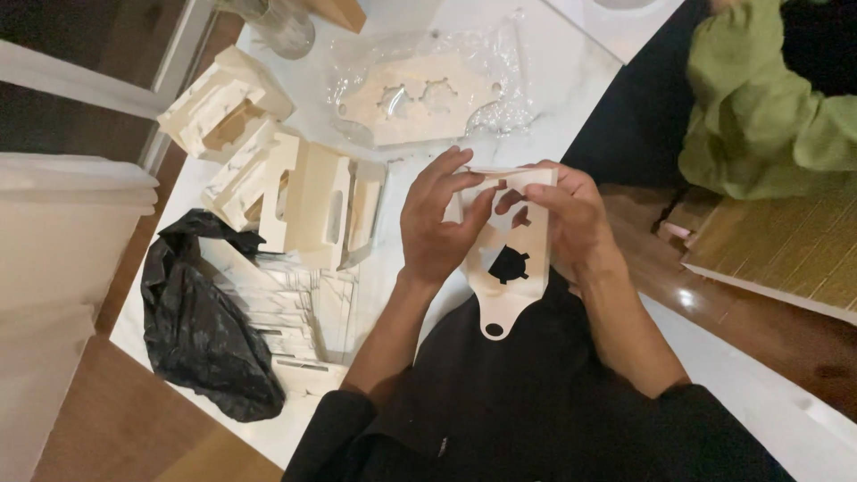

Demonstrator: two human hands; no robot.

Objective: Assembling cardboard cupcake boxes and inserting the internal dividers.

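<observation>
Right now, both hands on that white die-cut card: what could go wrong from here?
1. The white die-cut card is pinched by the left hand and right hand near its top edge; its cut-out and narrow tab look like weak spots that might crease or tear.
2. It is held past the table edge, over the lap, so a slip likely drops it.
3. The stack of flat blanks leans beside the black bag and may slide.

I note folded boxes (286, 183) on the table (571, 80), left of my hands; a bag (201, 326) lies nearer me, plastic wrap (428, 85) beyond.
</observation>
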